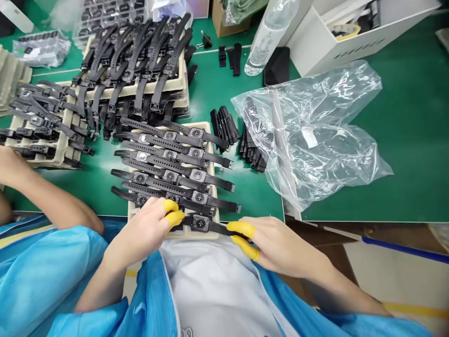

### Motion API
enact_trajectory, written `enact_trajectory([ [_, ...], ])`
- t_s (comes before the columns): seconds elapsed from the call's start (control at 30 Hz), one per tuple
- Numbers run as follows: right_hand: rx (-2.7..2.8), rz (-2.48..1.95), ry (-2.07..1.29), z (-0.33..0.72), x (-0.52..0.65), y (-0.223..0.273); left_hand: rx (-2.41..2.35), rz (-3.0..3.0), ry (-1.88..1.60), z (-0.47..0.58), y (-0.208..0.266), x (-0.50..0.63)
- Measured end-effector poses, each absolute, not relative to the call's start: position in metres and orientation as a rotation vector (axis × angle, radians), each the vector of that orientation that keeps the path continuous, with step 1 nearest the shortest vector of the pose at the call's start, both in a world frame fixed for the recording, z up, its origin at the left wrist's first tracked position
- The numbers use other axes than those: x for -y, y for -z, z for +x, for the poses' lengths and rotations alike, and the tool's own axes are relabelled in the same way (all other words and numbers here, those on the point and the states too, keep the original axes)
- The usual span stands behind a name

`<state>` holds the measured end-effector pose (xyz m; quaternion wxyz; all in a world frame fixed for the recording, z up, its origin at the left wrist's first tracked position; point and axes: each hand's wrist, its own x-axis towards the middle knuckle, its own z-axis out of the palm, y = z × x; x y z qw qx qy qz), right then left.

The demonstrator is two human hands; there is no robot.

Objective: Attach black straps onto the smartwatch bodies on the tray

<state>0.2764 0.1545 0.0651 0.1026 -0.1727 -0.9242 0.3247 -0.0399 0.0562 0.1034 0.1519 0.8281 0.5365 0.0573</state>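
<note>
A black smartwatch (pixel 200 223) lies back side up at the near edge of a cream tray (pixel 213 182). My left hand (pixel 147 224), with yellow finger cots on its thumb and forefinger, pinches the strap on the watch's left side. On the right, my right hand (pixel 266 241), also in yellow finger cots, closes on the other strap. Several more smartwatches lie in rows on the tray beyond my hands, their sensor backs up and straps stretched sideways. My fingers cover both strap ends.
Stacked trays of watches (pixel 133 70) stand at the back left. Bundled black straps (pixel 224 126) lie right of my tray, partly beside a clear plastic bag (pixel 315 135). Behind are a bottle (pixel 270 37) and a white box (pixel 351 42). A co-worker's arm (pixel 49 192) is at left.
</note>
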Motion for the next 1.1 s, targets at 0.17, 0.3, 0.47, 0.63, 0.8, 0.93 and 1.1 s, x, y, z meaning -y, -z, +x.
enact_trajectory([
  [0.17,2.787,-0.580,-0.973,0.280,-0.157,-0.062,-1.578,2.542,-0.330,-0.035,-0.086,-0.065],
  [0.3,2.818,-0.598,-0.888,0.281,-0.170,-0.068,-1.754,2.609,-0.458,-0.034,-0.089,-0.057],
  [0.47,2.628,-1.028,-0.634,0.272,-0.217,-0.067,-1.886,2.535,-0.362,-0.028,-0.102,-0.026],
  [0.63,2.648,-1.210,-0.387,0.233,-0.289,-0.058,-1.979,2.597,0.074,-0.011,-0.098,-0.012],
  [0.8,2.714,-1.218,-0.403,0.177,-0.350,-0.054,-2.043,2.554,0.248,-0.002,-0.087,-0.016],
  [0.93,2.728,-1.367,-0.388,0.140,-0.376,-0.044,-2.052,2.562,0.148,-0.009,-0.083,-0.018],
  [1.1,2.766,-1.411,-0.317,0.125,-0.378,-0.027,-1.940,2.511,-0.276,-0.028,-0.087,-0.023],
])
